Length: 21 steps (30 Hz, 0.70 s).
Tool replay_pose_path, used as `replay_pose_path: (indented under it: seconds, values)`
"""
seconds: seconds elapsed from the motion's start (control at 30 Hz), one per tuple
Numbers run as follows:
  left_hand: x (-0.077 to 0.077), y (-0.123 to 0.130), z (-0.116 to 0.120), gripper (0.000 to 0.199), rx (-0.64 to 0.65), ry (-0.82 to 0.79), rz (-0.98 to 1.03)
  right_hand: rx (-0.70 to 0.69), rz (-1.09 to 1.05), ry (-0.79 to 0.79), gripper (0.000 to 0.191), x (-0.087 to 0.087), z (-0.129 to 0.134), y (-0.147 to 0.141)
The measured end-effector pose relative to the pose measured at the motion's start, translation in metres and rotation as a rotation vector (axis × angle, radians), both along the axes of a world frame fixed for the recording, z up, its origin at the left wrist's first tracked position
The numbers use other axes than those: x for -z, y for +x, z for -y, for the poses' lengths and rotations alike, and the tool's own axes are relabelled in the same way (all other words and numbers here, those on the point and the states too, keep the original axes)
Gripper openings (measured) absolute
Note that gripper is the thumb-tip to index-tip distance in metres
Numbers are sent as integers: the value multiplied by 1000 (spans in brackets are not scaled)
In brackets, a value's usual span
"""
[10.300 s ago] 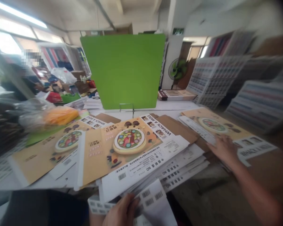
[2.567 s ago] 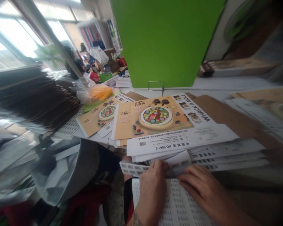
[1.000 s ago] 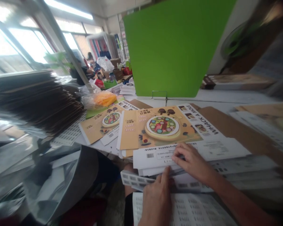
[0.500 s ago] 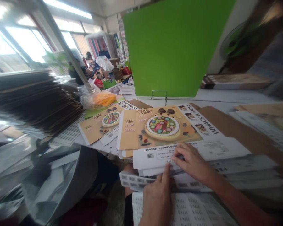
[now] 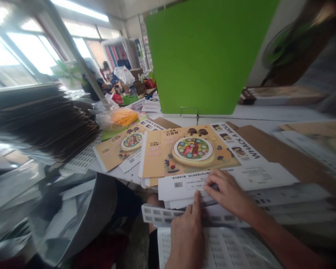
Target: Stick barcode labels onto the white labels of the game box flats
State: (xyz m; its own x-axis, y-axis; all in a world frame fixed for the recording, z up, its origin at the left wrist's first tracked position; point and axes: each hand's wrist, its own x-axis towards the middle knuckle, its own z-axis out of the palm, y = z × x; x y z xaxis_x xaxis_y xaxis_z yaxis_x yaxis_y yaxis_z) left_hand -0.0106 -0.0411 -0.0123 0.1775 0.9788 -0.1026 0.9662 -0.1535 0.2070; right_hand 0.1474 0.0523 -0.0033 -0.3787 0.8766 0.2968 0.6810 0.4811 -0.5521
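Note:
An unfolded printed carton (image 5: 229, 151) with "WHACK A MOLE" lettering and a pizza picture lies on the table. Its white flap (image 5: 168, 190) with a barcode faces me. My left hand (image 5: 186, 233) presses its stretched index fingertip on that flap; its other fingers are curled and partly hidden. Just right of that fingertip rests my right hand (image 5: 226, 192), thumb and index pinched together; anything between them is hidden. A strip of barcode labels (image 5: 162, 213) runs behind my left hand. Nearer me, a sheet of printed number labels (image 5: 221, 248) passes under my left wrist.
Another printed carton (image 5: 112, 151) lies to the left. A tall stack of flat boards (image 5: 39, 119) stands at far left, above an open bin (image 5: 100, 201) of paper scraps. A green panel (image 5: 210, 59) rises behind. Brown card (image 5: 282, 160) lies right. People sit in the background.
My left index fingertip has slid slightly up and left on the white flap, over small printed characters. The right hand stays nearly still.

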Motion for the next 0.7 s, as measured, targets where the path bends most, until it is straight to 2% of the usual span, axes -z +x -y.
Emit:
replay_pose_path:
  seconds: [0.17,0.33,0.6,0.7]
  values:
    - [10,1,3,70,-27,120,-31,5,29,55,15,2,2,-2]
    - [15,5,-1,70,-59,94,-98,25,24,115,14,5,4,-5]
    - [8,-2,3,70,-50,82,-29,76,-20,56,3,11,5,4]
    - [10,-4,7,67,-78,90,12,96,8,112,7,13,8,1]
